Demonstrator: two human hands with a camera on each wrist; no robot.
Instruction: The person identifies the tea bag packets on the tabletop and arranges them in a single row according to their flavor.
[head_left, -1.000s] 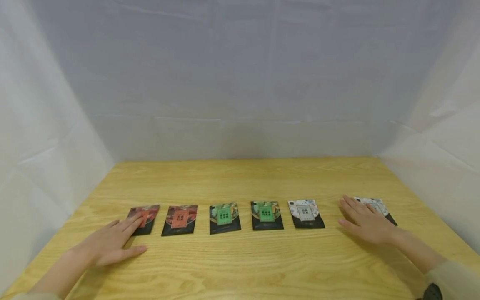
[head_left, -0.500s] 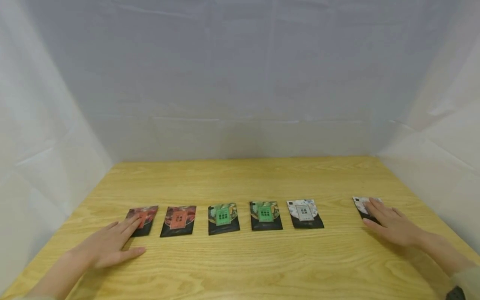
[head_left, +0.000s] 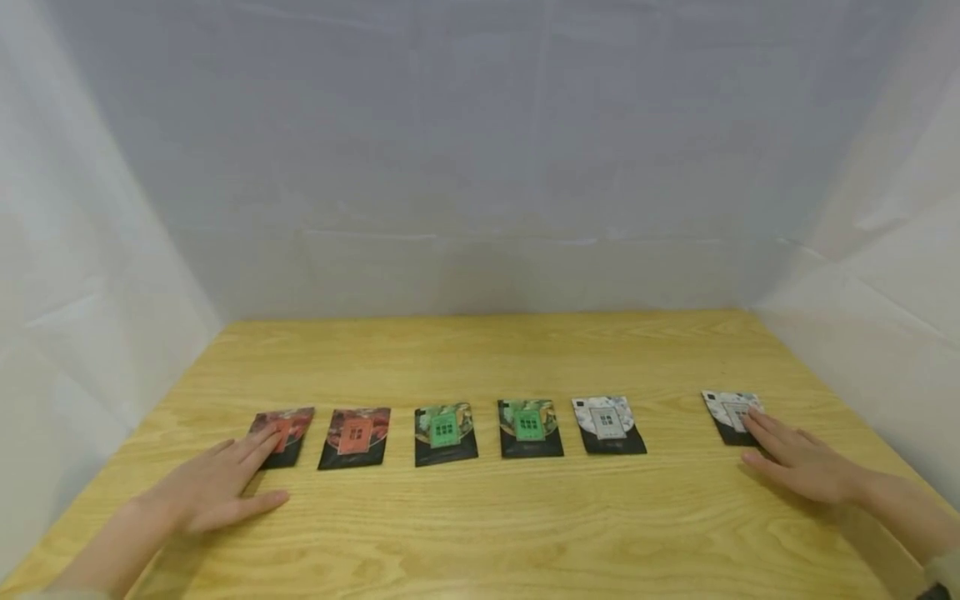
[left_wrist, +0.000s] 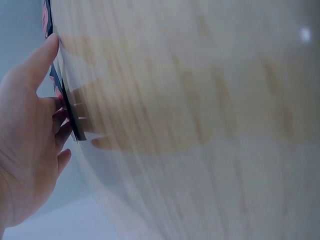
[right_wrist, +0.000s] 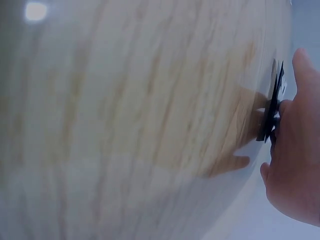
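Two red-and-black packets lie at the left of a row, the outermost red packet (head_left: 300,423) and a second red packet (head_left: 356,437). My left hand (head_left: 206,492) rests its extended fingers on the outermost one and hides its lower left; the thumb is spread away. In the left wrist view that packet's dark edge (left_wrist: 70,112) shows beside the fingers. At the row's right end, my right hand (head_left: 806,468) touches the lower right of a white-and-black packet (head_left: 722,408) with straight fingers. The right wrist view shows the packet (right_wrist: 274,107) edge-on against the fingers.
Between the hands lie a green packet (head_left: 445,433), another green packet (head_left: 530,427) and a second white packet (head_left: 609,425), spaced apart. The wooden table (head_left: 480,533) is enclosed by a pale back sheet (head_left: 480,167) and side sheets.
My right hand has moved right across the outermost white packet, from its left side to its lower right corner, uncovering its upper left. The left hand has stayed on the red packet.
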